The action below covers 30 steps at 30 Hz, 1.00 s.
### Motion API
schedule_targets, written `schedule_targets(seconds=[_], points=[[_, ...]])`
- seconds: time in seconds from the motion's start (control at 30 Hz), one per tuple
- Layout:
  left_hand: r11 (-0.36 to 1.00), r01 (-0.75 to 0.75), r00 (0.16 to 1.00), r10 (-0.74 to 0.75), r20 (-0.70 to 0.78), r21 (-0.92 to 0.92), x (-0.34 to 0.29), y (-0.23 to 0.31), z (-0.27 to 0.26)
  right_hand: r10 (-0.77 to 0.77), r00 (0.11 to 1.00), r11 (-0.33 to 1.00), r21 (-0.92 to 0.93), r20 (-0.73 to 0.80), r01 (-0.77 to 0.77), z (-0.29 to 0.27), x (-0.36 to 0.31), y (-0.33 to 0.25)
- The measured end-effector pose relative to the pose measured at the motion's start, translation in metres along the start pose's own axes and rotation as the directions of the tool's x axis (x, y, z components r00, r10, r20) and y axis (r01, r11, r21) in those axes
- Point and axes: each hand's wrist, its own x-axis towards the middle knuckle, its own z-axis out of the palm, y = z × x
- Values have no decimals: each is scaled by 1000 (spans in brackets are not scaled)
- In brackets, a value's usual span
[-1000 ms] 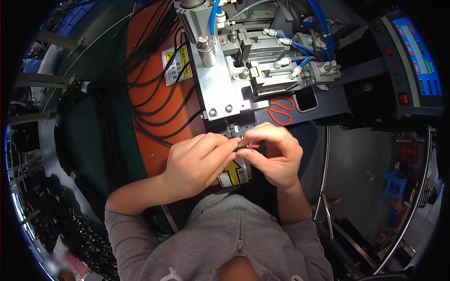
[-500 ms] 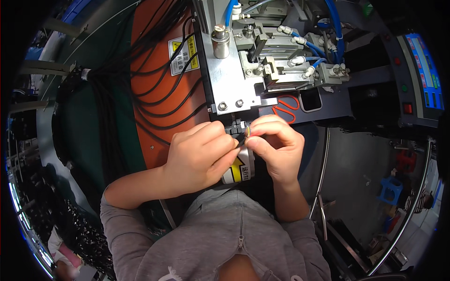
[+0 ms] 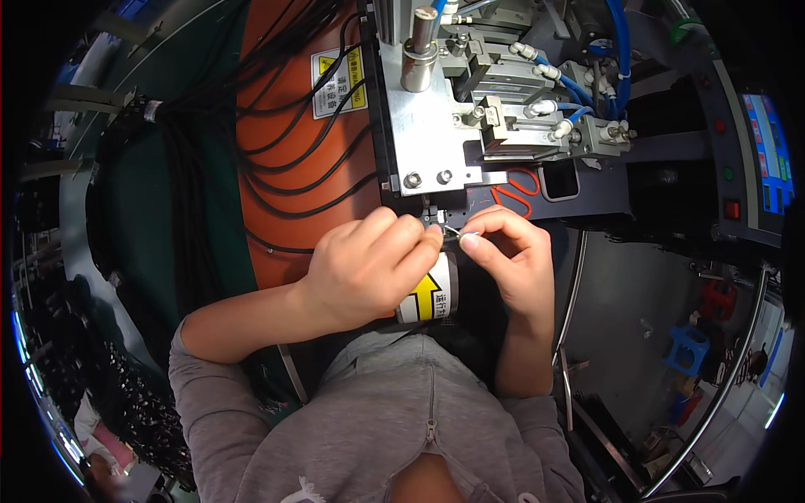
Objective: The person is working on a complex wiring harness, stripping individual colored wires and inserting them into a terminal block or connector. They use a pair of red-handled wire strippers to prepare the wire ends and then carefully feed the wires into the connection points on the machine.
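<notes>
My left hand (image 3: 373,264) is closed, with thumb and forefinger pinched together just in front of a small black fixture (image 3: 432,215) that has a white piece on it. What those fingertips hold is hidden behind them. To the right, my right hand (image 3: 516,256) pinches thin pale wires (image 3: 454,229) between thumb and forefinger. The wires span the short gap between both hands' fingertips. Above the fixture is a bright metal plate (image 3: 428,138) with bolts, part of a machine.
Pneumatic cylinders (image 3: 524,134) with blue hoses fill the back. Orange-handled scissors (image 3: 518,194) lie beside a dark tray with a pale rim (image 3: 559,181). Black cables (image 3: 310,197) cross the orange panel on the left. A lit screen (image 3: 767,155) stands at far right.
My fingertips have moved slightly apart, the right hand shifting right, and pale wires now show stretched between them. The whole machine sits a little farther right in the view.
</notes>
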Motion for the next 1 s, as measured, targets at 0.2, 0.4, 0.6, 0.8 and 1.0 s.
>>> schedule_targets(seconds=[0.2, 0.4, 0.6, 0.8, 1.0], points=[[998, -47, 999, 47, 1, 38, -4, 4, 6, -168, 978, 971, -189, -122, 143, 4, -1, 17], [996, -27, 997, 20, 76, 89, -4, 4, 8, -448, 889, 714, -634, -91, 296, 19, 7, 20], [988, 27, 991, -47, 123, 155, -3, 7, 8, -454, 890, 637, -714, -42, 291, 23, 9, 18], [985, 50, 991, -69, 113, 165, -1, 9, 8, -513, 855, 683, -641, -78, 351, 23, 16, 31], [989, 52, 997, -59, 53, 139, -3, 1, 13, -212, 951, 950, -278, -227, 146, 25, 15, 49]])
